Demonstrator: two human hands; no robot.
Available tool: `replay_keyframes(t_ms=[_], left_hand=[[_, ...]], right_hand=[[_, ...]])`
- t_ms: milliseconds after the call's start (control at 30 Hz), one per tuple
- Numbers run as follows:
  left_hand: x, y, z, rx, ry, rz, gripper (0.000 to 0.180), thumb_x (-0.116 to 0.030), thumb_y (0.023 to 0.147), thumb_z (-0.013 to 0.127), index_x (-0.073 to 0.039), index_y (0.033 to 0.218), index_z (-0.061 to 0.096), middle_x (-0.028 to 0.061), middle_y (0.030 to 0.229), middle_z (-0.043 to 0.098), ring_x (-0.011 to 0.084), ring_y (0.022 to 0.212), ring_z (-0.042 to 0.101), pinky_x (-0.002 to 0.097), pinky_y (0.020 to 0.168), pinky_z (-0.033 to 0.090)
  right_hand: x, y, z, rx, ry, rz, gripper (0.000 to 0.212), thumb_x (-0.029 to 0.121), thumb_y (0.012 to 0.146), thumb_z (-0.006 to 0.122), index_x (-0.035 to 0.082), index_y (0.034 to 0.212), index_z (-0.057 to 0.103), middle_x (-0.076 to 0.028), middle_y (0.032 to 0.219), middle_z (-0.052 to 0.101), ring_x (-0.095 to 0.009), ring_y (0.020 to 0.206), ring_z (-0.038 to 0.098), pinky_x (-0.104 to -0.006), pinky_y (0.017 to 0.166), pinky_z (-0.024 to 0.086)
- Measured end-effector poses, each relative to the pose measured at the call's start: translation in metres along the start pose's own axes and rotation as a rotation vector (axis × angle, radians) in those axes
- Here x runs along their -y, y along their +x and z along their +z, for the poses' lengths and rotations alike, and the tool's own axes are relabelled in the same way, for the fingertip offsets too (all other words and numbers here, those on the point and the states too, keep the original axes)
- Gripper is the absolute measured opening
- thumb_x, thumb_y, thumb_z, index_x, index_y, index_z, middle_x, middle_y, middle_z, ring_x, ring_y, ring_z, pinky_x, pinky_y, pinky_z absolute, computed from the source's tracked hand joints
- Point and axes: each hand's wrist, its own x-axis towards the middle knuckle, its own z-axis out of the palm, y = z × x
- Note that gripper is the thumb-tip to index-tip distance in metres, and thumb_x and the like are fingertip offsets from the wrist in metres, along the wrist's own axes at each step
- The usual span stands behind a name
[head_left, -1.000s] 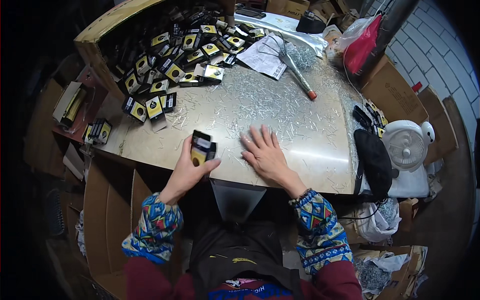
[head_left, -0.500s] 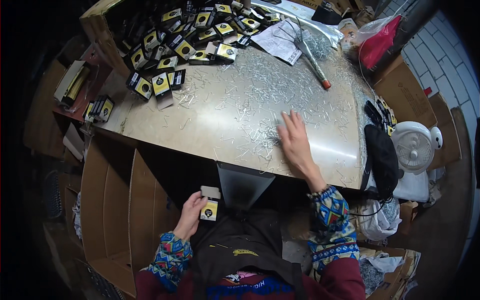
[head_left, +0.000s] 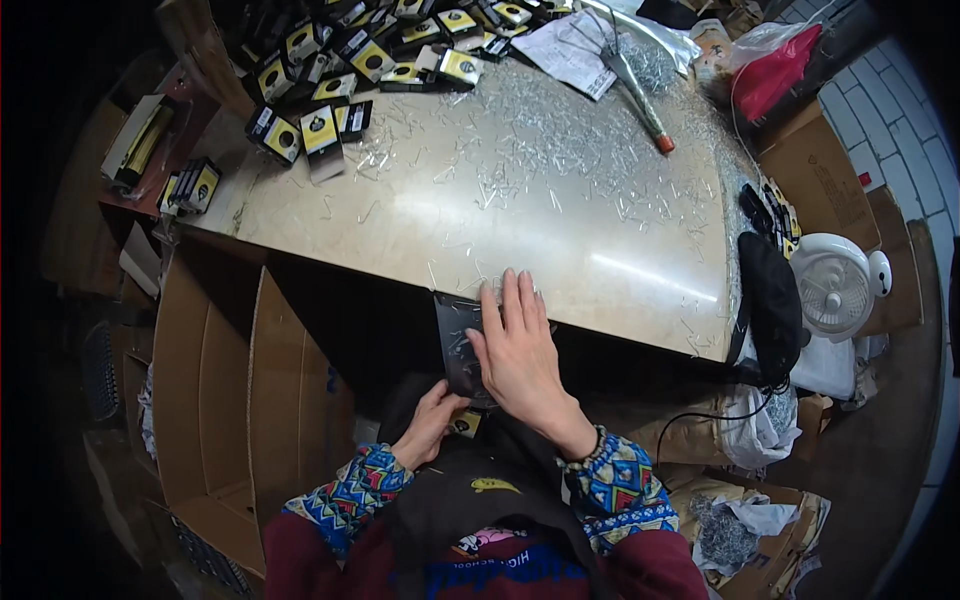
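Note:
My left hand [head_left: 430, 425] grips a small black-and-yellow cardboard box [head_left: 465, 423] below the table edge, at the lower end of a dark metal chute [head_left: 453, 345]. Most of the box is hidden by my fingers. Flat and open, my right hand [head_left: 525, 360] lies over the chute, its fingertips reaching onto the table's front edge. Several bent wire hooks show inside the chute beside my thumb. More silvery wire hooks [head_left: 550, 150] are scattered across the pale tabletop [head_left: 400, 235].
A heap of small black-and-yellow boxes [head_left: 370, 62] covers the back left. Behind the hooks lie a paper sheet [head_left: 568, 55] and a taped tool handle [head_left: 640, 105]. To the right are a white fan [head_left: 830, 285] and a black cloth [head_left: 768, 305]; large cardboard boxes [head_left: 205, 400] stand lower left.
My right hand has swept from the tabletop left and toward me, over the chute, and hooks near the edge have gone with it. My left hand has brought the box rightward under the chute.

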Motion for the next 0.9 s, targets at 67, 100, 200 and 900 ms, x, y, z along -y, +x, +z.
replay_keyframes(t_ms=[67, 100, 200, 900], left_hand=[[0.004, 0.000, -0.002, 0.023, -0.037, 0.038, 0.031, -0.011, 0.090, 0.056, -0.008, 0.120, 0.055, -0.0038, 0.094, 0.061, 0.0032, 0.073, 0.050, 0.0166, 0.058, 0.036], [0.006, -0.001, -0.004, 0.051, -0.069, 0.089, 0.031, -0.010, 0.089, 0.056, -0.007, 0.120, 0.055, -0.0031, 0.095, 0.061, 0.0040, 0.076, 0.052, 0.0176, 0.061, 0.040], [0.007, -0.003, 0.001, 0.066, 0.050, 0.148, 0.036, -0.009, 0.088, 0.058, -0.004, 0.123, 0.050, 0.0013, 0.104, 0.060, 0.0088, 0.088, 0.056, 0.0229, 0.076, 0.047], [-0.006, -0.041, -0.008, -0.321, 0.879, 0.992, 0.088, -0.014, 0.068, 0.081, -0.005, 0.136, 0.026, 0.0230, 0.115, 0.058, 0.0408, 0.094, 0.064, 0.0445, 0.078, 0.054]], right_hand=[[0.004, -0.007, -0.025, 0.063, 0.132, -0.009, 0.041, 0.014, 0.094, 0.055, -0.001, 0.132, 0.050, -0.028, 0.137, 0.046, -0.042, 0.129, 0.043, -0.0471, 0.105, 0.037], [0.004, -0.010, -0.036, 0.113, 0.258, -0.020, 0.039, 0.010, 0.093, 0.057, 0.000, 0.130, 0.052, -0.024, 0.135, 0.050, -0.039, 0.125, 0.049, -0.0435, 0.101, 0.043], [-0.012, -0.013, -0.047, 0.069, 0.613, 0.043, 0.034, -0.007, 0.082, 0.055, 0.001, 0.114, 0.063, -0.017, 0.118, 0.062, -0.032, 0.103, 0.063, -0.0338, 0.086, 0.050], [0.011, -0.072, 0.024, -0.013, 0.529, -0.257, 0.029, 0.010, 0.082, 0.072, 0.002, 0.110, 0.068, -0.022, 0.122, 0.060, -0.030, 0.083, 0.069, -0.0337, 0.070, 0.058]])
